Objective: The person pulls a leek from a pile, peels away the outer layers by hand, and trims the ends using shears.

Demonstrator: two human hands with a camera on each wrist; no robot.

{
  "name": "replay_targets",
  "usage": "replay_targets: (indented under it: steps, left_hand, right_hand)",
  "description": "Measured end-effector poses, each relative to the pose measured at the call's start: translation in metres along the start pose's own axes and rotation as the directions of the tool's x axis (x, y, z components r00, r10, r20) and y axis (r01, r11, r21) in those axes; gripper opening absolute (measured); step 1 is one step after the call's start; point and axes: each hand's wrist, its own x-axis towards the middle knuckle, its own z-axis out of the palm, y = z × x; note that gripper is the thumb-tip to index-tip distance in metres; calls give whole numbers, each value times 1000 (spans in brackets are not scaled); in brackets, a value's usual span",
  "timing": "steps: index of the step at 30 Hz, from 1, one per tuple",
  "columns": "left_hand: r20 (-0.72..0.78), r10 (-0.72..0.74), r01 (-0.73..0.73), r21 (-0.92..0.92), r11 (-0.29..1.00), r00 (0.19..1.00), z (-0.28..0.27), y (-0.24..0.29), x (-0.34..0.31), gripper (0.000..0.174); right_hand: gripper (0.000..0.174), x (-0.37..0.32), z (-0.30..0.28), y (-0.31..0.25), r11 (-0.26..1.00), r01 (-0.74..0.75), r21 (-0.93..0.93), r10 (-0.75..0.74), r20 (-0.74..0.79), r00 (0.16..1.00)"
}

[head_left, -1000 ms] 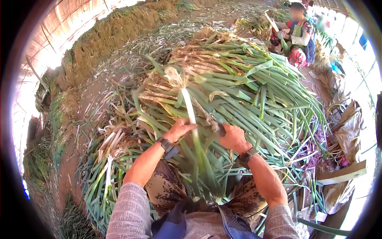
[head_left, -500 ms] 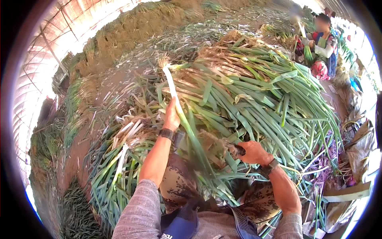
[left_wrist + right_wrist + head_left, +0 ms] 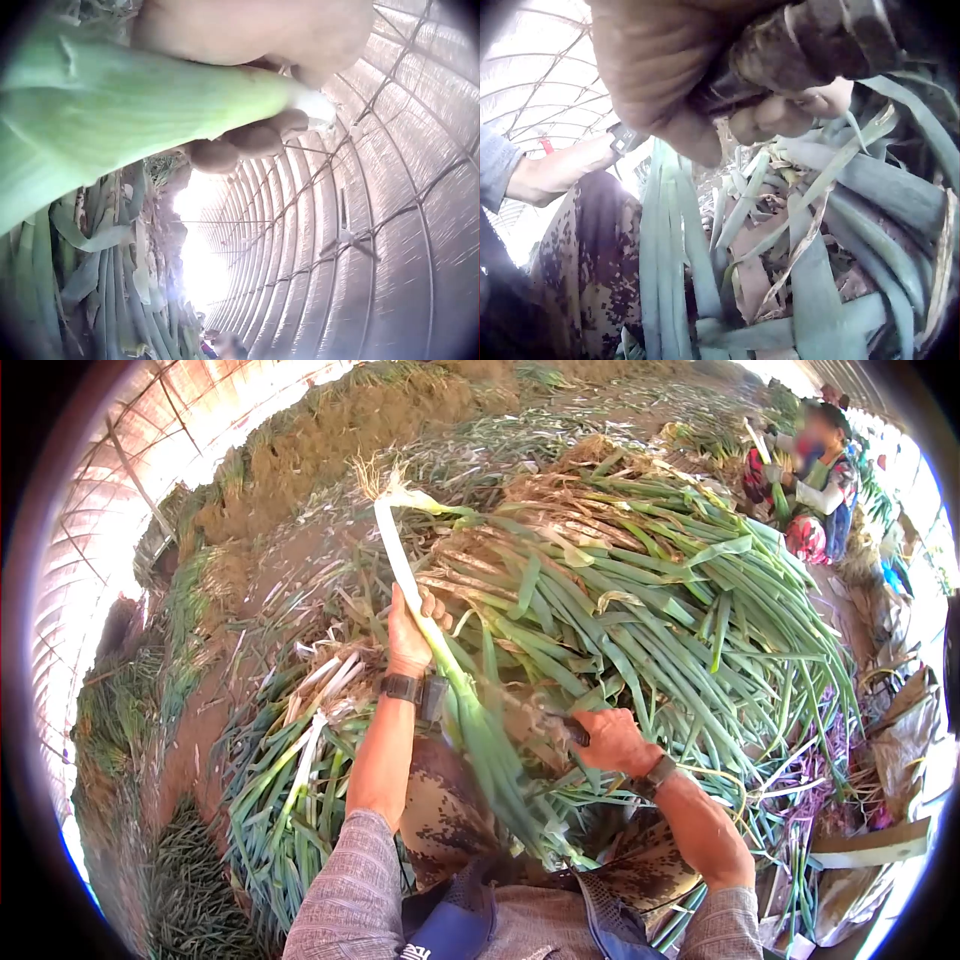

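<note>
My left hand (image 3: 410,635) grips a long green onion (image 3: 395,550) around its pale shank, with fingers and thumb curled about it. Its rooty white end points up and away from me, and a strip bends off sideways there. The green leaves hang down between my knees. Close up in the left wrist view, the same onion's green stalk (image 3: 135,105) passes under the thumb. Lower and to the right, my right hand (image 3: 615,742) holds a dark, banded handle (image 3: 802,45). The tool's far end is blurred in the head view.
Ahead lies a large heap of unpeeled green onions (image 3: 640,590). A smaller bunch with white shanks (image 3: 310,760) rests by my left leg. Another person (image 3: 830,485) sits at the back right. A wooden board (image 3: 870,850) lies at the right, and leaf scraps litter the ground.
My left hand has moved up and left along the onion, which now leans further left. The right hand with the handle has drawn lower and away from it. The view has shifted slightly.
</note>
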Motion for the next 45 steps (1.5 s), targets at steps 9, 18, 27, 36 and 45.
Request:
replay_targets:
  steps: [9,18,27,36,45]
  left_hand:
    - [22,-41,43,-128,991,999,17,-3,-7,46]
    - [-93,-41,44,30,999,995,28,-28,-6,63]
    - [-103,-103,114,104,988,989,26,-50,-4,47]
    - [-298,455,-202,607,769,839,50,109,20,49]
    - [156,661,206,876,-436,734,-5,345,-2,67]
  right_hand:
    - [37,13,26,-8,1000,-8,-5,8,-90,996]
    - [30,39,5,-11,992,-48,118,69,-178,982]
    - [30,53,-22,-19,970,-179,167,214,-224,951]
    - [40,6,-7,36,942,-335,-5,330,182,926]
    - [52,5,-8,44,905,-419,-72,420,304,855]
